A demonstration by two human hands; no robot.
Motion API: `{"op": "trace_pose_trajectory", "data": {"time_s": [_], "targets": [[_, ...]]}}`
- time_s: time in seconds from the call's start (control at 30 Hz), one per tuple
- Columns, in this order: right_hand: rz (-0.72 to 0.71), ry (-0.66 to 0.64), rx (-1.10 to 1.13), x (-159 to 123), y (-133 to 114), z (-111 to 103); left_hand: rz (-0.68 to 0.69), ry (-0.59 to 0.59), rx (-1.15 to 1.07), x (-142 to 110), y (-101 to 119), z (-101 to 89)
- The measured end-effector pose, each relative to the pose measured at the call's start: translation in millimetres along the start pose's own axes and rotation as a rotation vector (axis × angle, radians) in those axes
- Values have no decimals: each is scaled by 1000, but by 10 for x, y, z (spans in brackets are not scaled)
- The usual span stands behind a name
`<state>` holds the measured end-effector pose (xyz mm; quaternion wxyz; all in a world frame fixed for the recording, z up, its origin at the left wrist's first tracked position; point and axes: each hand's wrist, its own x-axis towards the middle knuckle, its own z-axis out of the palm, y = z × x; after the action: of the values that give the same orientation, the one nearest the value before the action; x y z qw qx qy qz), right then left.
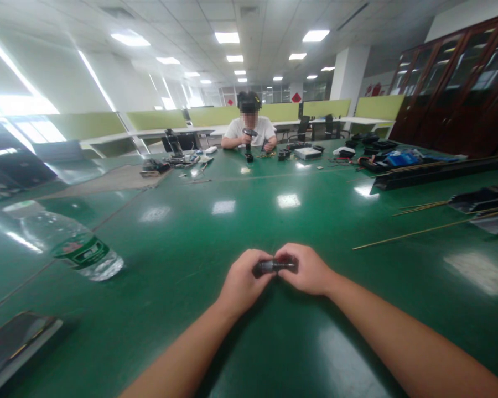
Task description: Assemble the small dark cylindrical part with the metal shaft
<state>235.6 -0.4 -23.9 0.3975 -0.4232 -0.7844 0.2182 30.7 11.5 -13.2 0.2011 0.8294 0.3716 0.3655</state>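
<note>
Both my hands meet over the green table [216, 232], near its front edge. Between them lies a small dark cylindrical part [274, 266], held level. My left hand [243, 282] curls its fingers round the part's left end. My right hand [305, 269] pinches its right end with closed fingers. Most of the part is hidden by my fingers.
A clear water bottle [72, 246] lies on its side at the left. A dark phone-like slab [12, 345] rests at the bottom left corner. Thin rods [410, 233] and black rails [440, 171] lie at the right. A person [249, 130] sits at the far end among tools.
</note>
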Motion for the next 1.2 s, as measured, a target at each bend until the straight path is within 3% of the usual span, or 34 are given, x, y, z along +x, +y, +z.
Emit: {"op": "trace_pose_trajectory", "data": {"time_s": [0.9,1.2], "targets": [[38,-22,15,9,-9,-10,-63,-8,-26,-3,4,6],[19,-27,-12,-1,-11,-8,-25,1,1,-26,7,-12]]}}
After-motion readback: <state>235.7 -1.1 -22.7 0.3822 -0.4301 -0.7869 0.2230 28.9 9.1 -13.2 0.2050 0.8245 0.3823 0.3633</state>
